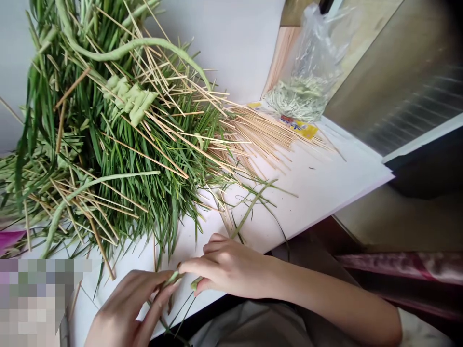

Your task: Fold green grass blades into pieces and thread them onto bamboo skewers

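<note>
Near the table's front edge, my left hand [123, 306] pinches the green end of a long bean [172, 277] between thumb and fingers. My right hand [229, 267] comes from the right, its fingertips meeting the left ones at that end. A green bean piece [196, 283] shows under the right thumb, and a green strand [253, 207] runs out beyond the right knuckles. Whether these are one bean is hidden by the fingers. Beyond the hands lies a heap of green chives [144, 178], with a folded bean on a skewer [130, 99] on top.
Thin wooden skewers [267, 135] lie across the heap and fan out to its right. Loose long beans [123, 50] drape over the chives. A clear plastic bag [300, 91] with pale green pieces stands at the back right. The white table's edge [347, 205] slants along the right.
</note>
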The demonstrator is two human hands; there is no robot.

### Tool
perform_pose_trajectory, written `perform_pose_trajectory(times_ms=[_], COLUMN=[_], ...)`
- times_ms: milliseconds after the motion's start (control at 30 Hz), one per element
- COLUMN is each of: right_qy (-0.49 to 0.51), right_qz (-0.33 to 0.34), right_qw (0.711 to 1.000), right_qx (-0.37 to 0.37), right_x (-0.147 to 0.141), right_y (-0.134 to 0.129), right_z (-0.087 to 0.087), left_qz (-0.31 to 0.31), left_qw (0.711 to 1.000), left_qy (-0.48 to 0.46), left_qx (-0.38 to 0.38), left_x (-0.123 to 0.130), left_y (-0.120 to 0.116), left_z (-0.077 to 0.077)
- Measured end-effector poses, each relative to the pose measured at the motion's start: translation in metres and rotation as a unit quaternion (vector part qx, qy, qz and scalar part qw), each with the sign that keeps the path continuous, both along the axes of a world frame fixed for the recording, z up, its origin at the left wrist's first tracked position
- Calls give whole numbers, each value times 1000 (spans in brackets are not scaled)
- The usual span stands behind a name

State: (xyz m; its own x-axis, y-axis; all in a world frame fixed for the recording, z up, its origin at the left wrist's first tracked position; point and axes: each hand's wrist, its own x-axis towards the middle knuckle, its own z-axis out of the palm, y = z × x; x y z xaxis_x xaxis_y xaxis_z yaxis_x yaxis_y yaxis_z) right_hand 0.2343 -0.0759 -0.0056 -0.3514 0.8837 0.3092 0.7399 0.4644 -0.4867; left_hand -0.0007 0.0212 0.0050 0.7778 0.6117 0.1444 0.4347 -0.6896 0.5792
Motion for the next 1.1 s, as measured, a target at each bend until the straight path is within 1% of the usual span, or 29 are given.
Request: perform_pose_trajectory(times_ms=[67, 100, 167, 233, 333, 433, 500, 567, 633, 700, 800, 867, 933, 1000, 1100], right_qy=[20, 31, 46, 61, 73, 69, 53, 25, -3, -22, -39, -44, -45, -47, -48], right_qz=[-4, -7, -16, -28, -36, -33, -29, -28, -36, -49, -56, -52, -50, -46, -36], right_qw=[1000, 999, 999, 997, 996, 997, 998, 999, 999, 998, 997, 997, 997, 998, 998], right_qx=[-13, -10, 6, 25, 38, 33, 17, 3, 5, 19, 30, 28, 25, 21, 13], right_x=[-3, -4, -7, -9, -11, -10, -8, -2, 4, 10, 16, 18, 17, 15, 12], right_y=[1, 1, 2, 2, 3, 3, 3, 4, 4, 5, 5, 6, 7, 7, 6], right_z=[1, 1, 0, -1, -2, 2, 7, 10, 11, 9, 4, 2, 2, 4, 8], left_qz=[-27, -33, -40, -46, -72, -101, -105, -101, -92, -77, -51, -46, -57, -85, -136], left_qw=[993, 987, 980, 981, 987, 990, 991, 993, 994, 995, 998, 997, 993, 984, 960], left_qy=[6, 10, 7, -3, -7, -13, -22, -30, -34, -30, 2, 26, 36, 30, 15], left_qx=[118, 158, 196, 187, 141, 98, 73, 59, 57, 56, 45, 56, 97, 156, 243], left_x=[7, 10, 16, 21, 27, 32, 34, 34, 31, 25, 13, 8, 8, 13, 27], left_y=[1, 0, -3, -7, -11, -13, -12, -10, -7, -3, 2, 4, 5, 4, -1], left_z=[0, 1, 5, 11, 16, 18, 20, 22, 24, 24, 20, 18, 18, 21, 26])
